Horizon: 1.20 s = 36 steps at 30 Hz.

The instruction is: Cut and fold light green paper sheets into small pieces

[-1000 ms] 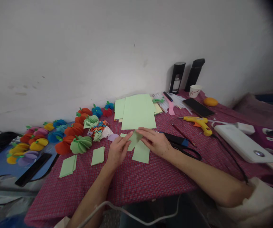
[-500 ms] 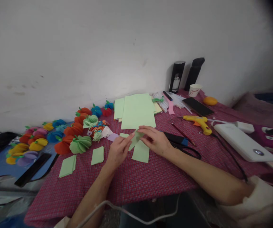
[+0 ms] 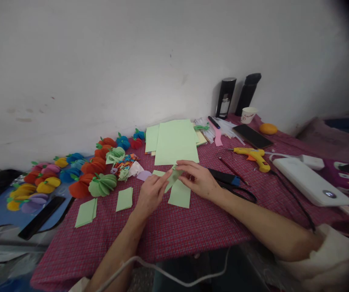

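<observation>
Both of my hands hold one small light green paper piece just above the red checked tablecloth. My left hand pinches its left edge with fingers closed. My right hand grips its right side, fingers curled over it. Under the hands lies another green paper rectangle. Behind them a stack of larger green sheets rests flat. Two folded green pieces lie to the left.
Coloured paper pumpkins line the left back. Black scissors, a pencil, a yellow glue gun, a white box, a phone, a paper cup and two dark bottles sit right. A white cable crosses the near edge.
Both hands stay on the small green piece; the fingers shifted slightly along its edges. The view drifted a little.
</observation>
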Each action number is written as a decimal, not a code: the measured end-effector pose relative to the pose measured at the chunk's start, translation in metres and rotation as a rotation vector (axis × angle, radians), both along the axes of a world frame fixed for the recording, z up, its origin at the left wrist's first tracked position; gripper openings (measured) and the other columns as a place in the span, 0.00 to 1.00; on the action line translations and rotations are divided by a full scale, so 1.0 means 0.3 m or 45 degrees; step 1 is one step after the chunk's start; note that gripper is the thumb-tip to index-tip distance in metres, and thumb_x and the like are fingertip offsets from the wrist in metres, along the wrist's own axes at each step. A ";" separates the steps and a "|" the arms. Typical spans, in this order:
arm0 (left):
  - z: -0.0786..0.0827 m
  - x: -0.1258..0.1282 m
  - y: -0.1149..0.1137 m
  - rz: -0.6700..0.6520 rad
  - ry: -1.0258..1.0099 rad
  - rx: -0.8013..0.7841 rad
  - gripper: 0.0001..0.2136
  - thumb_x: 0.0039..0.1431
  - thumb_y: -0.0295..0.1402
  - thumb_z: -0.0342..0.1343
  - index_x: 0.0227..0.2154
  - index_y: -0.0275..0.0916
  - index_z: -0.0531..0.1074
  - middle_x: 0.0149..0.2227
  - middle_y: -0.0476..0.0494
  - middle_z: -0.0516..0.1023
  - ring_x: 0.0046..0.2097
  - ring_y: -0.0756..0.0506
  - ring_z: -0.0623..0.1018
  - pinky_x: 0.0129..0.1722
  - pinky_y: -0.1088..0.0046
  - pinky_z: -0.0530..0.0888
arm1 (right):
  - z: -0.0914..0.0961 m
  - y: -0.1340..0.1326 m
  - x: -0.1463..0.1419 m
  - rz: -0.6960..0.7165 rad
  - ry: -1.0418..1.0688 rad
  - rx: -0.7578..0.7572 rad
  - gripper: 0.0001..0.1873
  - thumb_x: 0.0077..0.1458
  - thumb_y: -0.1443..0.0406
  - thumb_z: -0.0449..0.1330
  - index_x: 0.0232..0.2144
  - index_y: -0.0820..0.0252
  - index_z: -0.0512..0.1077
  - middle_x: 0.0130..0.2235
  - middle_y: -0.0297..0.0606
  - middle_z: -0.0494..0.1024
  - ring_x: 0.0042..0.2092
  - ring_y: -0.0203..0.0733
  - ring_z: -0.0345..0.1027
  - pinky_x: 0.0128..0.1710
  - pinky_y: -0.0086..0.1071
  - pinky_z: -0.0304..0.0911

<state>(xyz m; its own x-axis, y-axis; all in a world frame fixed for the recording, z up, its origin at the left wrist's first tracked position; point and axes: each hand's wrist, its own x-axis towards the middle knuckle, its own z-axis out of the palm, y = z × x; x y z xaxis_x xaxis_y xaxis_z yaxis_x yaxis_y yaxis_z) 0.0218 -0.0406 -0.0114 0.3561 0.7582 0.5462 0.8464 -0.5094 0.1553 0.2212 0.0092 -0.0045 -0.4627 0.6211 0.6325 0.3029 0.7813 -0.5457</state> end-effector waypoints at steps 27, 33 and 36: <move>0.021 -0.017 0.007 -0.061 -0.467 -0.186 0.10 0.55 0.30 0.50 0.40 0.40 0.71 0.39 0.44 0.73 0.41 0.48 0.72 0.42 0.70 0.67 | -0.006 0.041 0.024 0.086 -0.217 0.005 0.10 0.55 0.65 0.52 0.35 0.56 0.73 0.47 0.37 0.71 0.45 0.37 0.66 0.42 0.32 0.62; 0.024 -0.072 0.014 0.181 -0.915 -0.315 0.14 0.57 0.39 0.46 0.29 0.35 0.71 0.26 0.48 0.71 0.29 0.50 0.69 0.28 0.77 0.66 | 0.000 0.051 0.025 0.031 -0.026 -0.194 0.11 0.54 0.64 0.53 0.23 0.61 0.70 0.43 0.38 0.73 0.35 0.34 0.68 0.33 0.28 0.62; 0.020 -0.077 0.019 0.178 -1.020 -0.356 0.15 0.56 0.41 0.47 0.27 0.35 0.70 0.24 0.49 0.69 0.27 0.51 0.68 0.26 0.78 0.64 | -0.001 0.052 0.025 0.122 0.023 -0.253 0.12 0.52 0.63 0.54 0.20 0.62 0.69 0.45 0.38 0.72 0.34 0.32 0.67 0.30 0.26 0.61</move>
